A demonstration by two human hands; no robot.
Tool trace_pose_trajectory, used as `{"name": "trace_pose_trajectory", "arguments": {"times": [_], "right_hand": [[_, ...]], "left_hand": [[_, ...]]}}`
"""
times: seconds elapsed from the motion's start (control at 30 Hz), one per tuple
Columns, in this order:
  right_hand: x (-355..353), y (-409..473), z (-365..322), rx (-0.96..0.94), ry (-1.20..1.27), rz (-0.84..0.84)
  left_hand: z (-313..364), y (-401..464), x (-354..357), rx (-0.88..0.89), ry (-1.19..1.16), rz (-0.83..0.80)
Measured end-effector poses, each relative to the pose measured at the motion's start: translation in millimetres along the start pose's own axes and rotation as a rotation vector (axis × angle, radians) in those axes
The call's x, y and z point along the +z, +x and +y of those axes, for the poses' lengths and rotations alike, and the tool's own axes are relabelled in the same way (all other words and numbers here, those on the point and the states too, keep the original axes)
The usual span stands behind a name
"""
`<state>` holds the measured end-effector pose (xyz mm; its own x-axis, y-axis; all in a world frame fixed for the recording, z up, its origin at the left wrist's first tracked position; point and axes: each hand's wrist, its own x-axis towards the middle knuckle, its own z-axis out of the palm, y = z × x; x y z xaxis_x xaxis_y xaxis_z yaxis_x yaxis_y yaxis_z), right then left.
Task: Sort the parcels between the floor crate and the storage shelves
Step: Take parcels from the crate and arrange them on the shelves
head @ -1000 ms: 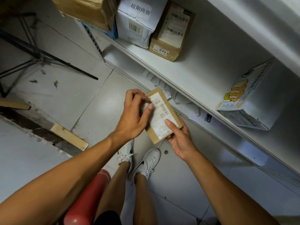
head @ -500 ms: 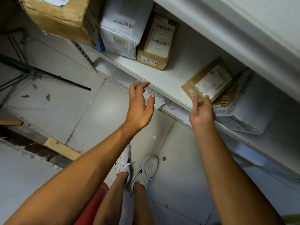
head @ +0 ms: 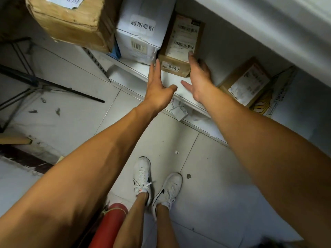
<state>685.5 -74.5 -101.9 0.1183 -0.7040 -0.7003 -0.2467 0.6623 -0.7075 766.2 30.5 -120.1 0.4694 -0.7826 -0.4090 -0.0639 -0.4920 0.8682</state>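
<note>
Two bare hands reach toward a small brown parcel (head: 176, 49) marked 0461, which stands on the white shelf (head: 172, 83) between a white box (head: 141, 33) with black printed characters and a bare stretch of shelf board. The left hand (head: 157, 88) hovers at the parcel's front left corner with fingers straight and thumb spread, gripping nothing; whether its fingertips touch the cardboard cannot be told. The right hand (head: 198, 77) is spread too, fingers extended along the parcel's right side, the fingertips reaching up to the shipping label. Farther right on the same shelf, a flat brown parcel (head: 247, 83) with a white label leans against a white carton printed with yellow shapes (head: 279, 99). A larger brown cardboard box (head: 71, 20) sits at upper left. Below, white sneakers (head: 157, 183) stand on grey floor tiles beside a red cylinder (head: 111, 226).
</note>
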Motion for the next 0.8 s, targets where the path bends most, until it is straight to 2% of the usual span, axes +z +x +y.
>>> {"name": "trace_pose_trajectory", "arguments": {"times": [0.1,0.23,0.37,0.57,0.67,0.8], "right_hand": [[-5.8,9.8,3.9,-0.007,-0.04,-0.026],[-5.1,13.3,11.5,-0.056,0.054,-0.042],[-9.2,14.3,12.8,-0.107,0.083,-0.039],[-16.9,8.8,30.9,-0.198,0.012,-0.084],[-19.5,-2.6,41.6,-0.203,0.083,-0.092],[-33.0,-32.1,71.9,-0.2,0.132,-0.118]], "left_hand": [[-7.0,-0.4,0.8,0.029,0.016,-0.024],[-10.7,4.7,-4.9,0.047,-0.01,0.02],[-10.9,6.7,-8.8,0.038,-0.026,-0.022],[-6.5,5.7,-8.2,-0.009,-0.146,-0.023],[-7.8,6.6,-12.3,-0.04,-0.219,0.022],[-19.8,-2.8,-24.9,-0.039,-0.281,-0.002]]}}
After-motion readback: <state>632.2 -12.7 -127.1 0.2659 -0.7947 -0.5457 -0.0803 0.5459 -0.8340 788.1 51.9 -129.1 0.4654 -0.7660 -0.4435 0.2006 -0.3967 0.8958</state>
